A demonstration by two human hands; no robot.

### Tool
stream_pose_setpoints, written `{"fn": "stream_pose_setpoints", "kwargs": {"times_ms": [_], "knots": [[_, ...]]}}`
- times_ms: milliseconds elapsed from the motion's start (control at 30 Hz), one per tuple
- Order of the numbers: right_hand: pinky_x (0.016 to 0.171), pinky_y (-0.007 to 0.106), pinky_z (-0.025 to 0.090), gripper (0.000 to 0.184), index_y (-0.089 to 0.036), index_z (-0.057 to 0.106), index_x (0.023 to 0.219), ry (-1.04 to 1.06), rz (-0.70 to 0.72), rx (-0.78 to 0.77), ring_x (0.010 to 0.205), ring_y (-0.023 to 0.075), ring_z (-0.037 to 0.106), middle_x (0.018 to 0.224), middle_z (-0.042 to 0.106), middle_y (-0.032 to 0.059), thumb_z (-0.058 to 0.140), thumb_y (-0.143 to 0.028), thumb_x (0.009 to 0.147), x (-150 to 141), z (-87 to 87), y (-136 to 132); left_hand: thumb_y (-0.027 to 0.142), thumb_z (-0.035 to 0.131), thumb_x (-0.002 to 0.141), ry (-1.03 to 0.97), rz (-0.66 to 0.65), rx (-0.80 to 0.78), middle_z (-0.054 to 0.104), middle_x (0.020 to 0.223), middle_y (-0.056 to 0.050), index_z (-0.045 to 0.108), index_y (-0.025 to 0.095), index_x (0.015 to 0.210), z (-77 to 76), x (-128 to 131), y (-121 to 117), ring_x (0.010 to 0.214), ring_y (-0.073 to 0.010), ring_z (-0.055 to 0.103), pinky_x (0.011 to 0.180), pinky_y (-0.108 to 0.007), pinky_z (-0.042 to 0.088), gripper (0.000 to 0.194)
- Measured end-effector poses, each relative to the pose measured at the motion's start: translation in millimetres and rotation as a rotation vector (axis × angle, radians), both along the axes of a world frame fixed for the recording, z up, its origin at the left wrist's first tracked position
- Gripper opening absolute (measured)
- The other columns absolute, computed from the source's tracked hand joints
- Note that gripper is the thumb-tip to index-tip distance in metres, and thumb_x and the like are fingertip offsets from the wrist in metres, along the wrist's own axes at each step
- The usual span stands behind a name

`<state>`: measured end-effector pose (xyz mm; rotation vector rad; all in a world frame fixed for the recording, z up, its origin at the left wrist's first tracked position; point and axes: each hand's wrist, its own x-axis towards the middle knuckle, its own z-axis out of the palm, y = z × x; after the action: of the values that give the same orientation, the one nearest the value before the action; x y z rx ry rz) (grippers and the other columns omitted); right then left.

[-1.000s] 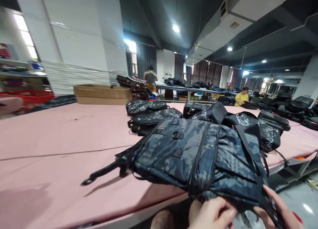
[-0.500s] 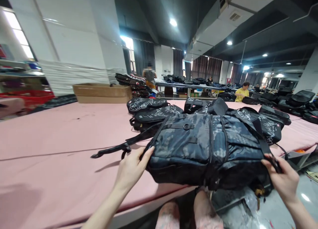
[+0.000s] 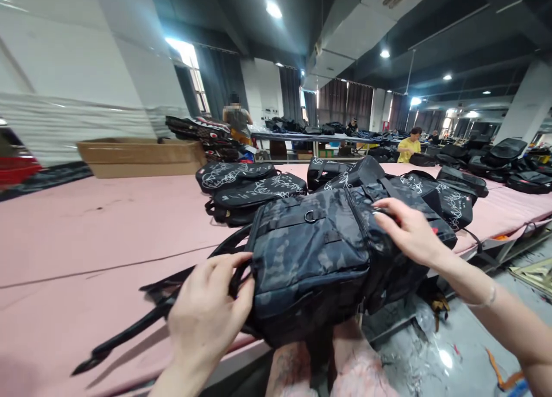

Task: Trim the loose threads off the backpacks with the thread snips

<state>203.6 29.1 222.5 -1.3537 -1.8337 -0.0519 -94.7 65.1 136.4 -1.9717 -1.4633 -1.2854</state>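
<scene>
A dark blue-grey camouflage backpack (image 3: 302,253) lies on the pink-covered table (image 3: 107,230), its near side hanging toward my knees. My left hand (image 3: 211,299) is closed on its left end, thumb and fingers hooked at the edge by a black loop. Over the right part, my right hand (image 3: 405,227) grips the dark fabric beside the long zipper; its fingertips are partly hidden there. From the backpack's left side a black strap (image 3: 129,331) trails across the cover. A small metal D-ring (image 3: 309,216) shows on the camouflage face.
Black bags with white scribble prints (image 3: 254,190) lie behind the backpack, more at the right (image 3: 448,204). An open cardboard box (image 3: 142,158) stands at the back left. People (image 3: 409,148) work farther off. Scraps and plastic litter the floor (image 3: 466,339) at right.
My right hand has moved from the backpack's right end to its middle near the zipper. The left hand keeps the left end, and the right part now sags and folds. The view has swung right.
</scene>
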Motion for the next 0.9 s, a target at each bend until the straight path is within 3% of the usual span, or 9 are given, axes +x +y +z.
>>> {"fn": "stream_pose_setpoints", "kwargs": {"times_ms": [100,267,367,467,567,767,900], "knots": [[0.063,0.024,0.039,0.027,-0.017,0.056,0.103,-0.008,0.077,-0.118,0.064,0.0125,0.053,0.072,0.059,-0.0012,0.046,-0.036,0.086,-32,1.5,25,0.031,0.041,0.084,0.118,-0.055,0.046,0.062,0.088,-0.006,0.060,0.021,0.092,10.0,5,1,0.083,-0.0233,0.058,0.077,-0.034,0.044,0.023],[0.059,0.021,0.037,0.026,-0.016,0.058,0.088,0.202,0.084,-0.062,0.061,0.0108,0.049,0.070,0.056,-0.0021,0.052,-0.040,0.081,-37,-15.0,62,0.036,0.047,0.082,0.040,-0.291,-0.021,0.066,0.084,-0.001,0.062,0.023,0.085,36.7,20,8,0.076,-0.0180,0.061,0.072,-0.029,0.046,0.020],[0.059,0.022,0.038,0.025,-0.017,0.057,0.085,0.289,0.055,0.023,0.061,0.0116,0.051,0.068,0.056,-0.0018,0.054,-0.041,0.079,-34,-23.0,64,0.037,0.047,0.083,-0.009,-0.407,-0.063,0.068,0.087,-0.001,0.063,0.022,0.089,53.2,38,20,0.080,-0.0172,0.062,0.077,-0.028,0.046,0.022],[0.058,0.022,0.037,0.022,-0.019,0.057,0.084,0.241,0.027,0.085,0.060,0.0120,0.052,0.074,0.061,0.0000,0.055,-0.039,0.078,-34,-26.5,58,0.039,0.046,0.083,0.006,-0.490,-0.163,0.069,0.091,-0.002,0.064,0.021,0.092,64.6,59,36,0.083,-0.0177,0.062,0.076,-0.028,0.046,0.026],[0.055,0.022,0.034,0.018,-0.020,0.059,0.081,0.145,0.003,0.087,0.054,0.0112,0.051,0.071,0.062,-0.0008,0.053,-0.037,0.080,-34,-28.2,54,0.038,0.049,0.081,0.075,-0.483,-0.234,0.068,0.086,-0.003,0.065,0.020,0.089,67.7,76,49,0.077,-0.0172,0.061,0.070,-0.027,0.046,0.025],[0.052,0.021,0.030,0.016,-0.021,0.061,0.078,0.083,0.021,0.040,0.047,0.0095,0.046,0.061,0.060,-0.0032,0.052,-0.034,0.082,-31,-30.7,52,0.035,0.044,0.082,0.182,-0.383,-0.244,0.060,0.076,-0.004,0.060,0.019,0.073,59.0,86,56,0.068,-0.0168,0.056,0.061,-0.027,0.041,0.025],[0.053,0.020,0.031,0.017,-0.021,0.061,0.078,0.081,0.036,0.004,0.049,0.0099,0.047,0.059,0.059,-0.0032,0.055,-0.036,0.080,-30,-32.4,50,0.031,0.041,0.080,0.021,-0.368,-0.318,0.060,0.074,-0.003,0.054,0.019,0.068,57.1,83,60,0.070,-0.0175,0.055,0.065,-0.027,0.040,0.021]]}}
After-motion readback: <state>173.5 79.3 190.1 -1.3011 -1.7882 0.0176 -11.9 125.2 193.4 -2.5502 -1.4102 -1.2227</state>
